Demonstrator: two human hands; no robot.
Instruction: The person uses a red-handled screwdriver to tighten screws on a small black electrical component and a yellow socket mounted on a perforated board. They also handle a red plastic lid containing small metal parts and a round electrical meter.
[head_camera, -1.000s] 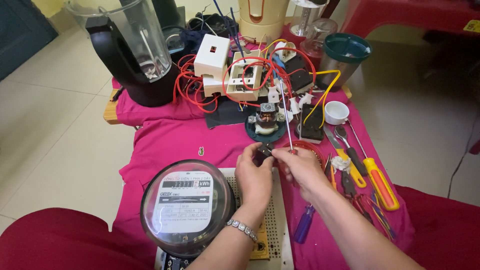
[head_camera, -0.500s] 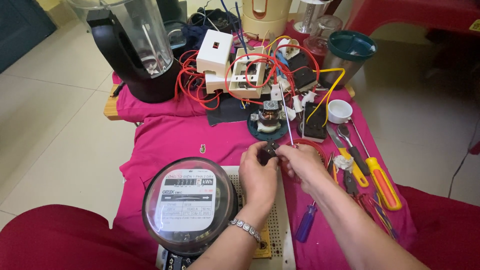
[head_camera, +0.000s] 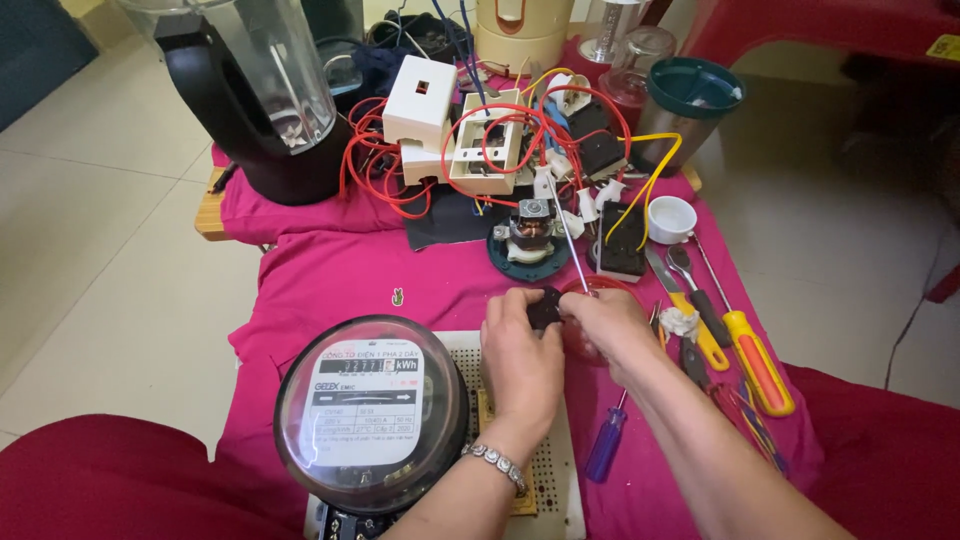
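Observation:
My left hand pinches a small black part above the pink cloth, a silver bracelet on its wrist. Touching the same part from the right, my right hand grips a screwdriver with a red translucent handle; its thin metal shaft points up and away toward the wiring. Just beyond the hands sits a small motor on a round dark base.
A round glass-domed electricity meter lies at my near left on a white perforated board. Red-wired white switch boxes, a black blender jug, a teal-lidded cup stand behind. Screwdrivers and pliers lie right, a purple-handled one nearer.
Both hands stay together on the small black part; the right hand has turned slightly with the screwdriver. The view has shifted a little downward.

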